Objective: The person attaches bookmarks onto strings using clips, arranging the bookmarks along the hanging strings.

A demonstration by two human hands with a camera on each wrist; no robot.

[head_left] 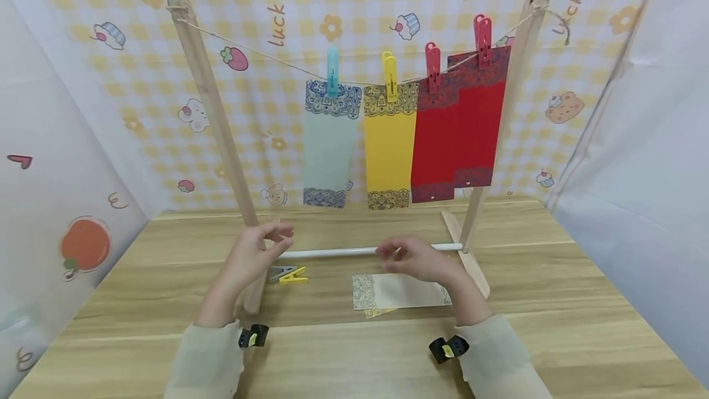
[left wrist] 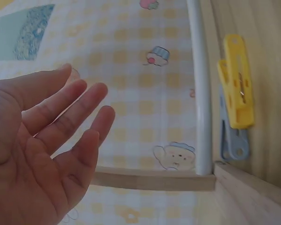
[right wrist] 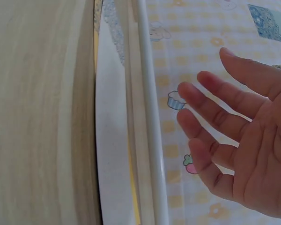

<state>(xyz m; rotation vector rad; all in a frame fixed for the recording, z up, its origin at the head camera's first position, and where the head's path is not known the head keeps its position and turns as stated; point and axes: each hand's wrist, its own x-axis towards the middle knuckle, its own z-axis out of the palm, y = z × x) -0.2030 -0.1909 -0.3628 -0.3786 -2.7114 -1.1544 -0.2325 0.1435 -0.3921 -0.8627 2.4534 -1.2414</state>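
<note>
My left hand [head_left: 263,247] hovers in front of the rack's left post, its fingers relaxed and holding nothing. Below it on the table lie a yellow clothespin [head_left: 293,276] and a grey clothespin [left wrist: 235,143], the yellow one partly over the grey. My right hand [head_left: 412,257], also empty with loosely bent fingers, is above a pale patterned card [head_left: 407,291] on the table; a yellow card [head_left: 379,312] peeks out beneath it. From the string hang a pale green card [head_left: 327,153] under a blue clothespin [head_left: 332,72], and a yellow card [head_left: 390,153] under a yellow clothespin [head_left: 390,77].
Two red cards [head_left: 434,146] hang at the right under red clothespins [head_left: 433,68], overlapping each other. The wooden posts [head_left: 213,109] hold the string [head_left: 249,49], with a white rod [head_left: 332,253] low between them. Behind hangs a checked cloth [head_left: 266,134].
</note>
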